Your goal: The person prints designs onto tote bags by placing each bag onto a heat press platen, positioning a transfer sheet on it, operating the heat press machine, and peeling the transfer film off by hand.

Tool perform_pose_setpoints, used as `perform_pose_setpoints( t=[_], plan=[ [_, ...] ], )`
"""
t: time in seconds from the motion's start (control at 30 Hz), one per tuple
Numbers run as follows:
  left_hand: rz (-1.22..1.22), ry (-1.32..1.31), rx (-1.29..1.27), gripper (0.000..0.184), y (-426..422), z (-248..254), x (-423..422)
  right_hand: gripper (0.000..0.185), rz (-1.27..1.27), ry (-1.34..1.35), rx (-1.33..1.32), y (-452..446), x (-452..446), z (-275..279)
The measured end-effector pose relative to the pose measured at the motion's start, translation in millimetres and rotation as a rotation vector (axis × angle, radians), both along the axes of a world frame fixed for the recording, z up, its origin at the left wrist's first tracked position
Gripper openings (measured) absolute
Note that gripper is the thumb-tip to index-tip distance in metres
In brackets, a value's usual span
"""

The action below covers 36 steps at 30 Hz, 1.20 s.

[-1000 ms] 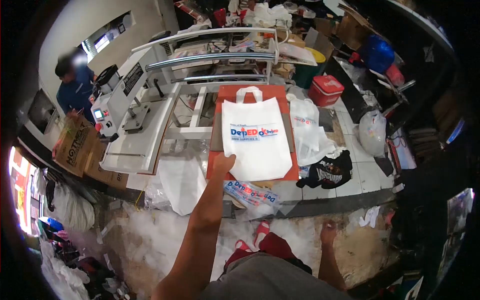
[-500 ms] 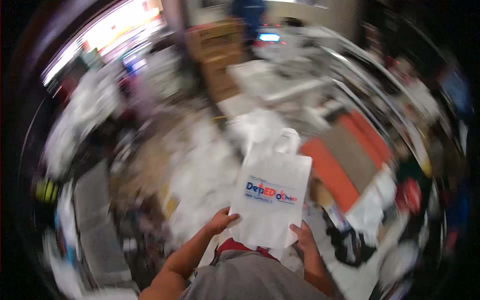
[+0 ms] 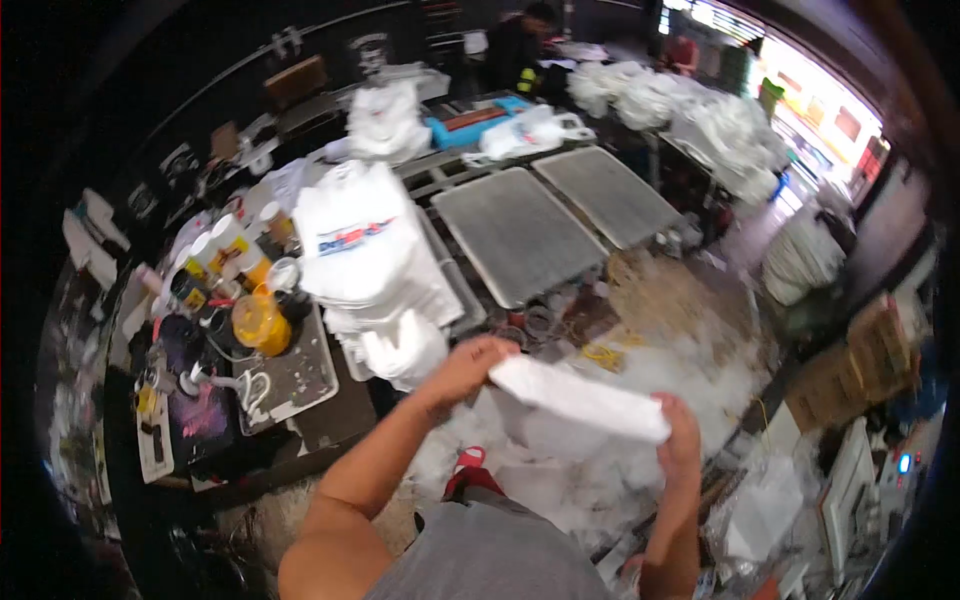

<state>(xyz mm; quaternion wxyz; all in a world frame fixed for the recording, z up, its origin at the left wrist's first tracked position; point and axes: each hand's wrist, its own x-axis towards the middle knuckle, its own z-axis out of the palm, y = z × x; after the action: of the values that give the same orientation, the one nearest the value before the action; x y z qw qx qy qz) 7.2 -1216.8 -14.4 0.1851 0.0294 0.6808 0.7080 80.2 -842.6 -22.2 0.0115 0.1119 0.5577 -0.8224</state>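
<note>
A white printed bag point(image 3: 580, 396) is stretched between my two hands, seen nearly edge-on, so its print is hidden. My left hand point(image 3: 474, 369) grips one end of it, and my right hand point(image 3: 680, 436) is closed on the other. Just beyond my left hand stands a tall pile of white bags point(image 3: 370, 262), the top one with a blue and red print. To the right of the pile lie two grey flat platens point(image 3: 520, 238) side by side on a metal frame.
Bottles and a yellow tub point(image 3: 261, 323) crowd the bench at left. More white bags point(image 3: 725, 140) are heaped at the back right, near a bright doorway. Another person point(image 3: 520, 45) is at the back. Cardboard boxes point(image 3: 850, 365) stand at right; white plastic point(image 3: 690, 360) covers the floor.
My view has swung left, from the boxes and orange-sided item to the bench with the bag pile. The held bag has gone from print facing me to edge-on.
</note>
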Motion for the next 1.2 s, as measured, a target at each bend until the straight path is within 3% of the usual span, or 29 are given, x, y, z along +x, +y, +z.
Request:
perform_pose_setpoints(
  t=[0.07, 0.17, 0.27, 0.3, 0.4, 0.47, 0.5, 0.6, 0.67, 0.73, 0.8, 0.87, 0.93, 0.97, 1.17, 1.2],
  plan=[
    [0.123, 0.061, 0.039, 0.036, -69, 55, -40, 0.028, 0.109, 0.131, 0.025, -63, -91, 36],
    [0.346, 0.383, 0.037, 0.041, -163, 153, -84, 0.026, 0.224, 0.456, 0.166, -160, -198, 141],
    [0.539, 0.832, -0.075, 0.053, -233, 256, -65, 0.029, 0.133, 0.885, 0.357, -238, -207, 261],
    [0.599, 0.979, -0.110, 0.054, -243, 278, -53, 0.030, 0.118, 0.999, 0.274, -262, -198, 284],
    [0.827, 1.239, -0.180, 0.058, -275, 295, -30, 0.034, 0.115, 1.205, 0.162, -312, -209, 297],
    [0.777, 1.350, -0.436, 0.058, -336, 278, -32, 0.032, 0.129, 1.252, 0.239, -333, -231, 287],
    [0.776, 1.276, -0.374, 0.057, -344, 263, -39, 0.029, 0.226, 1.225, 0.337, -341, -246, 276],
    [0.741, 0.899, -0.164, 0.042, -362, 199, -56, 0.024, 0.456, 0.933, 0.190, -388, -287, 220],
    [0.788, 0.648, -0.225, 0.035, -374, 147, -70, 0.023, 0.553, 0.673, 0.156, -414, -316, 170],
    [0.802, 0.456, -0.112, 0.033, -383, 88, -80, 0.022, 0.547, 0.576, 0.293, -431, -338, 111],
    [0.786, 0.412, -0.209, 0.033, -387, 40, -83, 0.023, 0.555, 0.526, 0.375, -438, -346, 64],
    [0.765, 0.383, -0.326, 0.032, -392, -8, -83, 0.026, 0.606, 0.395, 0.728, -440, -339, 37],
    [0.732, 0.250, -0.475, 0.032, -399, -51, -81, 0.027, 0.592, 0.398, 0.849, -439, -332, 17],
    [0.732, 0.246, -0.475, 0.032, -394, -50, -80, 0.028, 0.575, 0.409, 0.968, -438, -330, 9],
    [0.900, 0.349, -0.625, 0.031, -376, -41, -94, 0.029, 0.350, 0.697, 1.073, -443, -332, -13],
    [0.933, 0.397, -0.757, 0.030, -372, -37, -93, 0.029, 0.349, 0.695, 1.071, -441, -330, -16]
  ],
)
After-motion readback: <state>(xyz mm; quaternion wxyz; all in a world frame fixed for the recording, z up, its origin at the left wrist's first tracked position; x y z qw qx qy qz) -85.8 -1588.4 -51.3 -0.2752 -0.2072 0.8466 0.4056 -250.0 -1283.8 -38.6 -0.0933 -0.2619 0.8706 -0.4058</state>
